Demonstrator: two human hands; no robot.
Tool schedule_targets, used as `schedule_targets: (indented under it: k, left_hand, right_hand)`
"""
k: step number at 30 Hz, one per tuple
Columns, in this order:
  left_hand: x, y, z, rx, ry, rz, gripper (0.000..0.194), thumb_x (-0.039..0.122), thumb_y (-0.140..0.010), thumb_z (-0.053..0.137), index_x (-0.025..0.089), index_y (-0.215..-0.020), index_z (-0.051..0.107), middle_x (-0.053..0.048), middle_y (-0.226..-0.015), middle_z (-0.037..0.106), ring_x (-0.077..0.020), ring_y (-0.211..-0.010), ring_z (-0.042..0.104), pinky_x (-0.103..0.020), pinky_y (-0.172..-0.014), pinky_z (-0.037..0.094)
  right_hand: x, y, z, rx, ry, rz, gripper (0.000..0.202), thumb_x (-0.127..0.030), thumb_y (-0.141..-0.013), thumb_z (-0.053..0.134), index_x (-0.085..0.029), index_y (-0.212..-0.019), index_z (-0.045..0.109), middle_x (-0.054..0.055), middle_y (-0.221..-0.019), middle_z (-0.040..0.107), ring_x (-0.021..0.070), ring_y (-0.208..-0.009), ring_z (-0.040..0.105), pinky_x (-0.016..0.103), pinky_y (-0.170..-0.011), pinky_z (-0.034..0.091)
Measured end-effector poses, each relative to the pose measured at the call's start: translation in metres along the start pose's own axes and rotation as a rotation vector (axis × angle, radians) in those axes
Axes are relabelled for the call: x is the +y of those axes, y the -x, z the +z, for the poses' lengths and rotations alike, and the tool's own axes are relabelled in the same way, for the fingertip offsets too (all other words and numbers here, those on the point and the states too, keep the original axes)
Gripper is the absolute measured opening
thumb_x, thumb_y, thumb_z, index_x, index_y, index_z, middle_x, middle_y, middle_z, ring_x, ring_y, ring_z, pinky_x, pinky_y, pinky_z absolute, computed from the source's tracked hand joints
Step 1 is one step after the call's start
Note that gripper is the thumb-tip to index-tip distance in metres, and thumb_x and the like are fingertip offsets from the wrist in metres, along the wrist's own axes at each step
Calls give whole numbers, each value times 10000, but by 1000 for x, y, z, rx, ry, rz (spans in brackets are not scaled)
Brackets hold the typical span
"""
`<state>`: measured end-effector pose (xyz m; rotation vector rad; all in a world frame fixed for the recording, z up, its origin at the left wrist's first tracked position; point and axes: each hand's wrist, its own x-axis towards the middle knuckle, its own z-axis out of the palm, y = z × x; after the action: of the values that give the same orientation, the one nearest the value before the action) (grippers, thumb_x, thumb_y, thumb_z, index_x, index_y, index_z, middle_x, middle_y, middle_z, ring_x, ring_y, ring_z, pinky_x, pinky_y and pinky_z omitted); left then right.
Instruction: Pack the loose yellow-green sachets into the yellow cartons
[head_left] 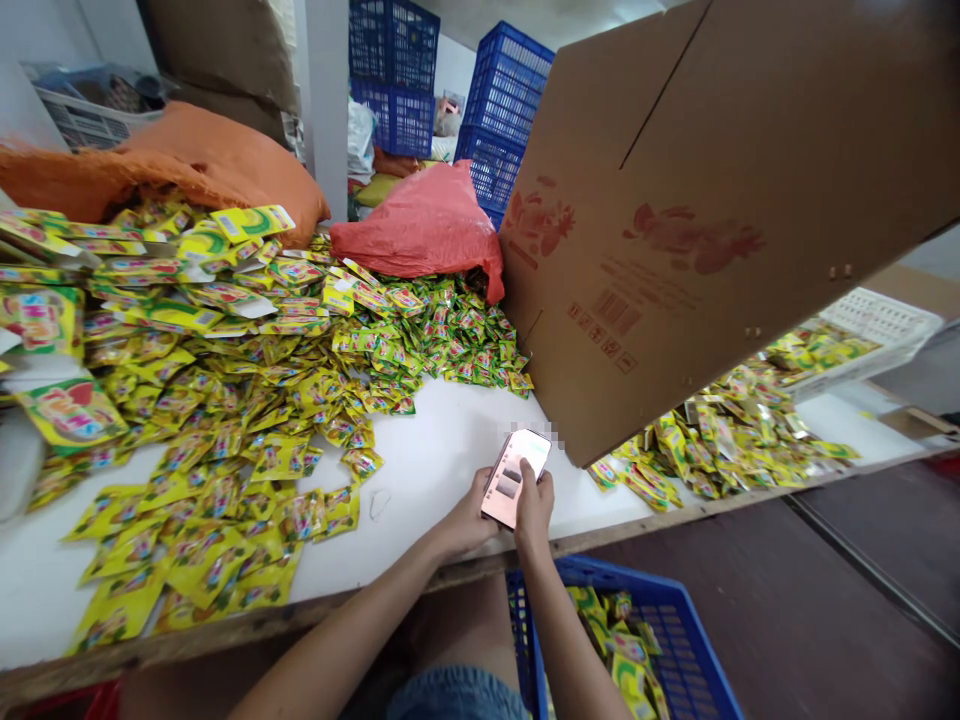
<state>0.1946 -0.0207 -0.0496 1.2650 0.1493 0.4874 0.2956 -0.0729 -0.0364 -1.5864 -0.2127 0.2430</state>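
Observation:
A smartphone (508, 484) with a lit screen is held just above the front edge of the white table (435, 430). My left hand (472, 518) is closed around its lower left side. My right hand (534, 508) grips the right side, its thumb lying over the screen. What the screen shows is too small to read. To the left, many small yellow sachets (217, 530) lie spread and heaped on the table. Flat yellow printed packs (71, 410) are stacked at the far left.
A large cardboard carton (675, 150) leans over the table on the right. Sachets (705, 440) and a white basket (885, 325) lie beyond it. Red (427, 215) and orange (217, 160) sacks stand behind the heap. Below the edge is a blue crate (675, 610); blue crates (495, 120) are stacked behind.

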Motion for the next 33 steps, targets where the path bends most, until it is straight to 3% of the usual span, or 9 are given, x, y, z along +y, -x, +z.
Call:
schedule_targets:
  k: [9,15,23,28,33]
  left_hand:
    - [-1,0,1,7,41,-14,701,60,-655,654,182,-1238,284,-116,-1197,504,-237,-1119,486,-387,-944,366]
    - [-6,-2,-1,57,18,-5,699,48,-631,667,166,-1213,299,-122,-1185,501,-235,-1094,499,-376,-924,386]
    - [-23,-6,-5,73,54,-25,759,-30,-587,638,171,-1221,272,-112,-1169,513,-235,-1093,502,-380,-915,399]
    - [-19,-5,-4,82,82,-27,778,-9,-570,665,172,-1221,279,-121,-1193,500,-252,-1105,492,-398,-922,395]
    - [-11,-5,-1,88,108,-69,775,-2,-540,682,172,-1192,300,-107,-1167,504,-247,-1087,496,-387,-908,403]
  right_hand:
    - [1,0,-1,-35,-27,4,356,-497,-684,599,-187,-827,498,-8,-672,645,168,-591,629,270,-522,495]
    - [1,0,-2,-124,-56,9,343,-457,-692,600,-175,-869,515,-1,-725,656,171,-617,633,282,-545,501]
    - [0,5,-6,-251,-71,-26,418,-326,-669,627,-177,-1043,515,33,-943,668,204,-854,630,341,-750,495]
    - [2,6,-12,-360,-34,-77,504,-227,-653,614,-197,-1131,459,47,-1047,641,216,-952,601,374,-829,473]
    - [8,3,-14,-375,54,-113,549,-192,-624,632,-206,-1133,426,55,-1043,628,228,-930,605,405,-824,480]
